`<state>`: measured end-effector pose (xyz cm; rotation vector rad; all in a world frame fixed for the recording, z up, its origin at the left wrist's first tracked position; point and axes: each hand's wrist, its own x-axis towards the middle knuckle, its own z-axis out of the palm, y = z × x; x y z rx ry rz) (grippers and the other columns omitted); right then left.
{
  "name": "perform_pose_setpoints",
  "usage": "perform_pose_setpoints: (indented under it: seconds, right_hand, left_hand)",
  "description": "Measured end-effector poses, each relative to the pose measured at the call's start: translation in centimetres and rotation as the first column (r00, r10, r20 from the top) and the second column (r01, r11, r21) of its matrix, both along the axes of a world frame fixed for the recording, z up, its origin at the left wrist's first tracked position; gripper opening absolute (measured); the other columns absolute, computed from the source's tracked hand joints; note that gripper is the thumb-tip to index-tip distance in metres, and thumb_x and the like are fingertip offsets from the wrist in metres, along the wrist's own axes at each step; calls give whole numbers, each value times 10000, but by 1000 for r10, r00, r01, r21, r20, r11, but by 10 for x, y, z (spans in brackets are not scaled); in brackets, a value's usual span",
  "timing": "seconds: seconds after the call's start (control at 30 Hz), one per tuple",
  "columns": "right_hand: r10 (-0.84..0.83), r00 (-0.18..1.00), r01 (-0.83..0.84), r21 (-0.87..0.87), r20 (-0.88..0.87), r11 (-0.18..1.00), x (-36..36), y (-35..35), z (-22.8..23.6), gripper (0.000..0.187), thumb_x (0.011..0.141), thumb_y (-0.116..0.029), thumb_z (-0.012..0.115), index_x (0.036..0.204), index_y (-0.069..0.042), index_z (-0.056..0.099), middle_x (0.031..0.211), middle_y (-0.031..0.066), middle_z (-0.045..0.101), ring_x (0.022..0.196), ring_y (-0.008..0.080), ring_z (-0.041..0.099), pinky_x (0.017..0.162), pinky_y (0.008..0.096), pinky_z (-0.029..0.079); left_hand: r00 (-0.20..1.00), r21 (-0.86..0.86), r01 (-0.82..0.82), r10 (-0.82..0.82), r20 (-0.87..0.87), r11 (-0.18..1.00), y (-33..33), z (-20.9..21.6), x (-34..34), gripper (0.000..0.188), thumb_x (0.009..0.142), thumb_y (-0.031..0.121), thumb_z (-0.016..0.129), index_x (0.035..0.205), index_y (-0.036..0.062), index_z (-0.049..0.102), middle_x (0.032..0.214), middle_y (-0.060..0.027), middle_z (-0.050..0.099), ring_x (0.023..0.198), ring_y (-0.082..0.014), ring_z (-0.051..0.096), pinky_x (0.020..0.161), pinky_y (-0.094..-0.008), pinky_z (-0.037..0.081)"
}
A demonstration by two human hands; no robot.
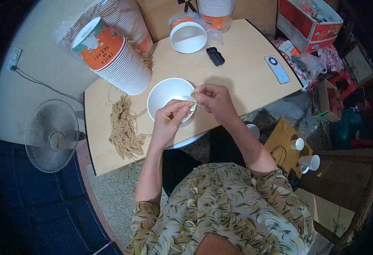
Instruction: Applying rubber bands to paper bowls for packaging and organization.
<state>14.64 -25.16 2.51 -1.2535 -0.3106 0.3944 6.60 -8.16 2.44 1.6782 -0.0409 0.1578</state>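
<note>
A white paper bucket stands with its open mouth up on the table in front of me. At its right rim my left hand and my right hand meet, thumbs and forefingers closed in a pinch. A thin pale cord shows between the fingertips; its exact path at the rim is too small to make out. Left of the bucket lies a heap of tan twisted cords. Behind the heap leans a tall stack of nested paper buckets, the outermost printed orange and green.
Another white bucket lies tilted in plastic at the back, near a black object. A phone rests at the table's right. A fan stands left; white cups and cartons are on the right.
</note>
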Motion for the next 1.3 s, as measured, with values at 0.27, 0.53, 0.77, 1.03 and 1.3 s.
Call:
perform_pose_setpoints:
  seconds: [0.27, 0.53, 0.77, 1.03, 1.3]
  right_hand:
    - [96, 946, -53, 144, -310, 988, -7, 5, 6, 91, 874, -153, 695, 876, -62, 686, 629, -65, 494, 469, 9, 358, 423, 195, 252]
    - [139, 921, -41, 264, -364, 964, -12, 13, -9, 84, 859, -105, 697, 887, -26, 689, 616, -49, 513, 445, 25, 399, 390, 194, 288]
    - [104, 932, -31, 209, -347, 977, -15, 14, -9, 93, 868, -107, 682, 889, -18, 699, 622, -50, 523, 457, 24, 412, 399, 195, 307]
    - [77, 964, -50, 113, -255, 992, -17, 14, -9, 109, 852, -103, 702, 893, -4, 721, 697, 13, 645, 523, 56, 542, 428, 198, 371]
    - [153, 947, -136, 81, -282, 987, -11, 12, -12, 124, 864, -127, 700, 916, -15, 689, 637, -30, 541, 467, 32, 431, 408, 196, 298]
  left_hand:
    - [997, -14, -80, 80, 9, 997, -7, -3, -4, 192, 926, 27, 659, 1109, -14, 698, 987, -65, 688, 865, -98, 660, 785, -221, 532]
    - [943, -25, -252, 251, 220, 967, -21, -4, -4, 180, 877, 10, 713, 1051, -19, 677, 939, -106, 721, 836, -118, 686, 743, -251, 561]
    - [884, 218, -354, 250, 395, 909, -18, -8, -5, 148, 856, 38, 737, 983, -21, 691, 914, -88, 724, 794, -130, 695, 718, -249, 557]
    - [824, 294, -439, 249, 510, 849, -19, -9, -10, 110, 833, 19, 747, 933, 4, 704, 867, -94, 718, 740, -146, 691, 642, -253, 542]
    - [904, 116, -366, 324, 280, 923, -11, -17, -11, 66, 852, -18, 712, 914, -6, 690, 879, -86, 705, 755, -136, 678, 673, -250, 546]
